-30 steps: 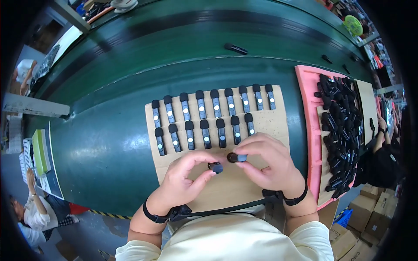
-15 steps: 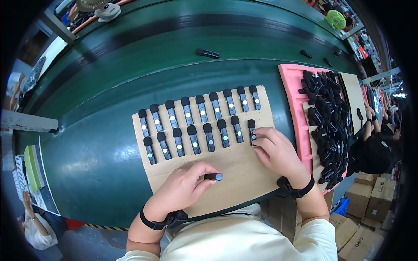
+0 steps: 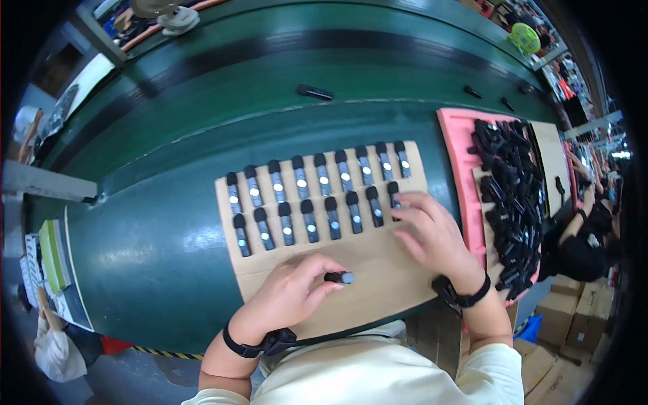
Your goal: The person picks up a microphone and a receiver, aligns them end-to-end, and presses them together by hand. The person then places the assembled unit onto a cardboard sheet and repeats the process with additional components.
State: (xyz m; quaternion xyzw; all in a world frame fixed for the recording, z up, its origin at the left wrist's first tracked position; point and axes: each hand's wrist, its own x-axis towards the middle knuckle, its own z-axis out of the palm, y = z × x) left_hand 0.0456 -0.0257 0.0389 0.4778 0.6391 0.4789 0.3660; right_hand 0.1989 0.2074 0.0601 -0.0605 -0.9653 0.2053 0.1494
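Two rows of small black clip-on microphones [image 3: 311,221] with foam tops and round pale dots lie on a cardboard sheet [image 3: 378,270]. Over the sheet's near part, my left hand [image 3: 290,287] pinches another such microphone [image 3: 339,277], its grey end pointing right. My right hand [image 3: 435,236] is beside the last microphone [image 3: 394,196] of the nearer row. Its thumb and fingers are apart, with the fingertips at that microphone's edge and partly covering it; whether they touch it is unclear.
A pink foam tray [image 3: 459,182] heaped with black microphones [image 3: 509,202] stands to the right. Several loose microphones [image 3: 315,92] lie on the green belt beyond. Cardboard boxes [image 3: 560,307] are at lower right, a green-topped stack [image 3: 54,253] at far left. Other people work at both sides.
My right thumb and fingers have spread apart around the last microphone of the nearer row. My left hand keeps its microphone. The whole view has shifted slightly.
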